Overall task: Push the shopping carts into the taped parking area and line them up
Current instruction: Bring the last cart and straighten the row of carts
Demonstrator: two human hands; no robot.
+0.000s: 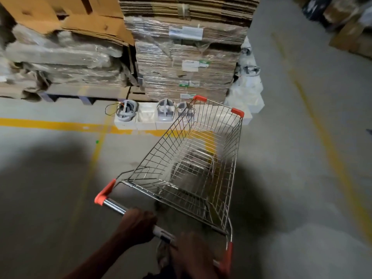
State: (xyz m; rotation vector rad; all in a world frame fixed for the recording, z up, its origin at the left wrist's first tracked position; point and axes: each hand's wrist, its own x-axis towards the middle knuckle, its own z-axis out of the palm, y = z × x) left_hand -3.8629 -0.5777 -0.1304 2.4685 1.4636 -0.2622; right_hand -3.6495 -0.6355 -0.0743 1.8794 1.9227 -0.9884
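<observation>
On the floor, the cart (193, 164) points away toward the yellow tape (60, 125). Left hand (138, 228) and right hand (191, 256) both grip its handle bar (116, 208).

shopping cart (193, 158) | wire basket, orange corners | upright, over yellow tape line (60, 125)

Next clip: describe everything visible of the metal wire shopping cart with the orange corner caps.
The metal wire shopping cart with orange corner caps is a shiny wire basket, seemingly empty, with a chrome handle bar and orange plastic on its corners and handle ends. It stands upright on the grey concrete floor, angled right, its front over the yellow floor line, near white boxes. The left hand and the blurred right hand both grip the handle. Wheels are hidden.
</observation>
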